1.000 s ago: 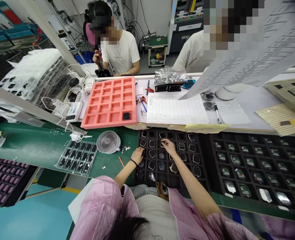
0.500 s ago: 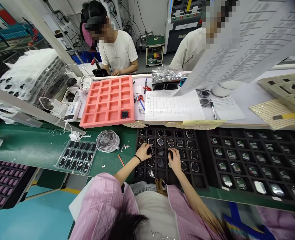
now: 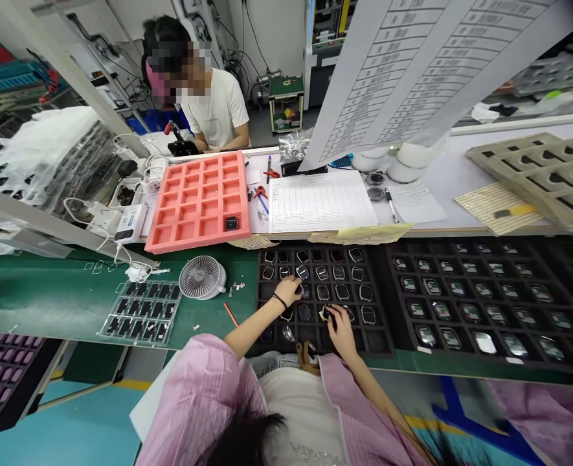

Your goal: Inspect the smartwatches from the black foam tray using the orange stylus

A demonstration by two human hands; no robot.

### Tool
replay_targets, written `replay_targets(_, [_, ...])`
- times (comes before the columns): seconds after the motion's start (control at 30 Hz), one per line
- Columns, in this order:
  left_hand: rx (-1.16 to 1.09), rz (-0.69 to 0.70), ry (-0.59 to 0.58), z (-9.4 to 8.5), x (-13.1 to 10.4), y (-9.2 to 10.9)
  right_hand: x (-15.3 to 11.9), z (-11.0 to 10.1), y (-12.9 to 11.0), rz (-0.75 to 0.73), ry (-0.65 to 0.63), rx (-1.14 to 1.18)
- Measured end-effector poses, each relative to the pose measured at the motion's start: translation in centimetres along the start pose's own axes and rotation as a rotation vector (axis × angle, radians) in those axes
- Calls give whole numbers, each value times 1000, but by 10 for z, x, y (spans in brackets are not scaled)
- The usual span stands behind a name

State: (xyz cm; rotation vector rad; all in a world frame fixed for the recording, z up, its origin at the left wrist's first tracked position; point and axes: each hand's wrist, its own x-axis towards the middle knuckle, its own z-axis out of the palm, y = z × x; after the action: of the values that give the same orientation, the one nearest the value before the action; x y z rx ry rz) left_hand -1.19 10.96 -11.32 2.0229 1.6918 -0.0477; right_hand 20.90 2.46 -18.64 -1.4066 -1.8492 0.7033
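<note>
A black compartment tray [image 3: 377, 336] lies in front of me, with a square watch part [image 3: 365, 293] or similar in many of its cells. My left hand [image 3: 287, 291], a dark band at its wrist, reaches over the left-middle cells. Its fingers are bent together at a dark part, and the fingertips are partly hidden. Lower and to the right, my right hand [image 3: 340, 327] has its fingers curled at a small framed watch part [image 3: 324, 314] in a lower row. A small clear plastic piece [image 3: 289, 334] sits in a front cell between the arms.
Right of it lies another black tray [image 3: 397, 330] of watch parts. A small grey fan [image 3: 201, 277], an orange stick [image 3: 230, 314] and a clear blister tray [image 3: 140, 310] are on the left. Behind stand a pink foam tray [image 3: 196, 228] and paper sheets [image 3: 322, 200]. A co-worker [image 3: 218, 110] sits opposite.
My left hand has shifted right across the tray cells. My right hand has come down toward the front rows. The whole view has turned somewhat to the right.
</note>
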Motion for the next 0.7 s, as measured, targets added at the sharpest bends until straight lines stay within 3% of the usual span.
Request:
replay_targets(0.13, [6,76,-48,8,15,20,0,2,2,-12,9,-15])
replay_targets(0.27, [23,104,-90,15,21,22,0,4,3,-19,3,-24])
replay_targets(0.47, [61,104,-100,4,23,25,0,5,5,-5,-1,-13])
replay_targets(0.57, [79,125,-83,0,31,45,1,5,5,9,7,7])
replay_targets(0.7, [106,160,-119,8,46,78,1,3,3,39,36,55])
